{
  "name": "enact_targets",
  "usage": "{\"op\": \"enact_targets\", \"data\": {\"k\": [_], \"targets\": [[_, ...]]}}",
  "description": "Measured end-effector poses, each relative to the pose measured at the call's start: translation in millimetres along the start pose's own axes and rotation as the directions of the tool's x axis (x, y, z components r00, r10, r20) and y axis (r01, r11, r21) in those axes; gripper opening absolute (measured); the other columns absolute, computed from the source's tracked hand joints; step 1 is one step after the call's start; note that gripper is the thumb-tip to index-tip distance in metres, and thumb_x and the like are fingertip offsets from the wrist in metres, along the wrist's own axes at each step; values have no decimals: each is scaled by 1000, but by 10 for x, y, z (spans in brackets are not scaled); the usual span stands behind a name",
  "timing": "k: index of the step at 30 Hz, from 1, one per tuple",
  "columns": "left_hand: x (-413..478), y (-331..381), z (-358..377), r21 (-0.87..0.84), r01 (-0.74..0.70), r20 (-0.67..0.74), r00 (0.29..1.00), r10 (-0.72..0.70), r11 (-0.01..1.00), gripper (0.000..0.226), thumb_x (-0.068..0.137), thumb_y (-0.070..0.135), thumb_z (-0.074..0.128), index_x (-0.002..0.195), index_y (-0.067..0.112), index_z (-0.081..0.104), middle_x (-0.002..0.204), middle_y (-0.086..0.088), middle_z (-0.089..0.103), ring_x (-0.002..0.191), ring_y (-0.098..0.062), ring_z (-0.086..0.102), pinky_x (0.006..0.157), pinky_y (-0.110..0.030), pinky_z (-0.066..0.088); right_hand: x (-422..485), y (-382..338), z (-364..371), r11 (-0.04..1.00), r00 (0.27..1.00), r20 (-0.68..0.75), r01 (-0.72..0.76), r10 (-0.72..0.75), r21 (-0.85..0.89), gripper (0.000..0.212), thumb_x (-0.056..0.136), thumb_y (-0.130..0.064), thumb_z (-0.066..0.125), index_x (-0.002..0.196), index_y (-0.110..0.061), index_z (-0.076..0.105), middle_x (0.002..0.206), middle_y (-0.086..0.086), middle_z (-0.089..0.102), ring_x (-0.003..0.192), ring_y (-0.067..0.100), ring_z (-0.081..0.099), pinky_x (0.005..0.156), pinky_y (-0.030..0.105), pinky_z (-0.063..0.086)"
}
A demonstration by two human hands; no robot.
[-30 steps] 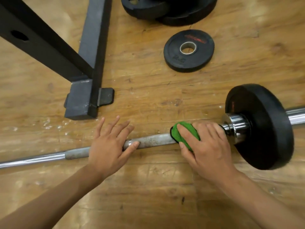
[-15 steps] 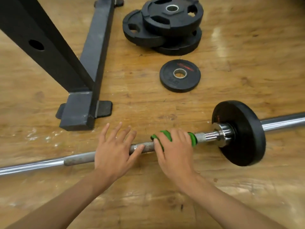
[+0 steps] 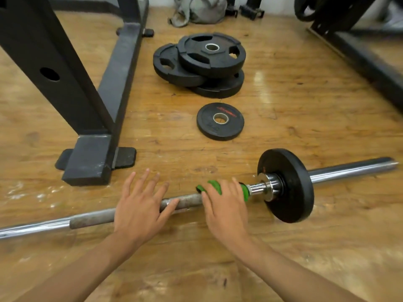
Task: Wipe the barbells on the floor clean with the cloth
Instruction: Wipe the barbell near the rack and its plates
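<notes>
Wiping goes best if your right grip [image 3: 224, 205], curled round the green cloth [image 3: 214, 185] on the barbell [image 3: 187, 200] lying on the floor [image 3: 305, 127], squeezes evenly while your left grip [image 3: 139, 205], fingers spread flat, steadies the shaft.

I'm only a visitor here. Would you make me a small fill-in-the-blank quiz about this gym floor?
The right hand grips a ____ cloth round the bar.
The left hand rests bare on the ____.
The black plate on the bar sits to the ____ of the cloth.
Missing words: green; bar; right.
</notes>
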State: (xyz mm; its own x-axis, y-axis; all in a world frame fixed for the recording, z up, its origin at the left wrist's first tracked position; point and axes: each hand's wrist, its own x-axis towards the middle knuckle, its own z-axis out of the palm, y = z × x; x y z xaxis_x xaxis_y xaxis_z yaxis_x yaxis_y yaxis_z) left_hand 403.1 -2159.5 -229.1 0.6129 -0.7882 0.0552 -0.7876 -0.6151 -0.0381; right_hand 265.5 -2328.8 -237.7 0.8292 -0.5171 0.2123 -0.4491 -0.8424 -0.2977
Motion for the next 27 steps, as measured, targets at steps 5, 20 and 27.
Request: {"op": "enact_targets", "data": {"k": [5,20,27], "targets": [[-64,-11,-11,29,-29,-23,999,30,999,70,104,62,26,133,17,72,147,-13,62,148,-35,43,124,-56,25,11,258,-103,924,914,140,383,-380,3,41,106,-39,39,144,-31,52,113,6,62,106,26,57,119,46,35],[-395,107,19,-1,-54,-81,995,54,999,64,105,51,27,143,15,64,154,-14,55,152,-36,37,124,-56,21,-347,721,-236,984,983,-53,177,-178,-28,35,102,-26,48,129,-11,65,110,14,61,103,35,58,111,49,40],[-650,256,27,-47,-57,-131,990,50,997,61,104,50,33,138,15,68,154,-12,55,148,-37,44,122,-55,26,-562,-161,-42,979,979,-37,202,-201,21,27,102,-34,49,115,-20,67,97,7,58,91,30,53,88,44,44]]}}
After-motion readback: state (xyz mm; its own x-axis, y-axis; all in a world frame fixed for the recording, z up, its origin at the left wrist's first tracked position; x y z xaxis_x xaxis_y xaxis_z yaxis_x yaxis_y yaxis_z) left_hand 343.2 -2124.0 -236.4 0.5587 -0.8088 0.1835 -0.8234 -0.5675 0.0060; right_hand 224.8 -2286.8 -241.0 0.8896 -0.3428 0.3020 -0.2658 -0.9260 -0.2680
